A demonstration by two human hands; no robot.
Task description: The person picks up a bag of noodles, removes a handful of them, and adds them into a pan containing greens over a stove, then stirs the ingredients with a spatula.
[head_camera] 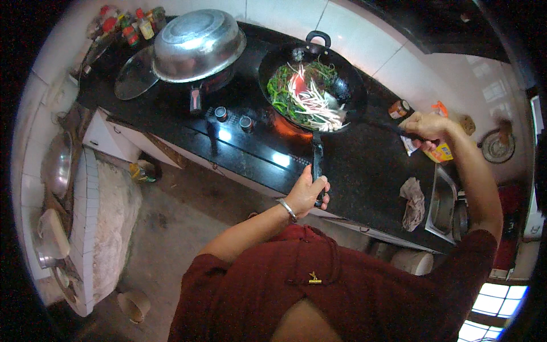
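Observation:
My left hand (307, 194) is closed around the black handle (317, 154) of a dark wok (359, 92), which sits on the gas stove with an orange glow under it. In the wok lie leafy greens (282, 100), pale thin strips (314, 107) and a patch of red. A spatula's metal blade (339, 112) rests at the right side of this food. My right hand (423, 130), to the right of the wok, grips the spatula's dark handle. A jar (399, 110) and a yellow packet (440, 153) are beside that hand.
An upturned metal basin (198, 45) covers a pan on the left burner, near a glass lid (136, 75). Seasoning bottles (145, 26) stand at the back left. Two stove knobs (221, 113) lie between the burners. A crumpled cloth (412, 204) is left of the steel sink (443, 205).

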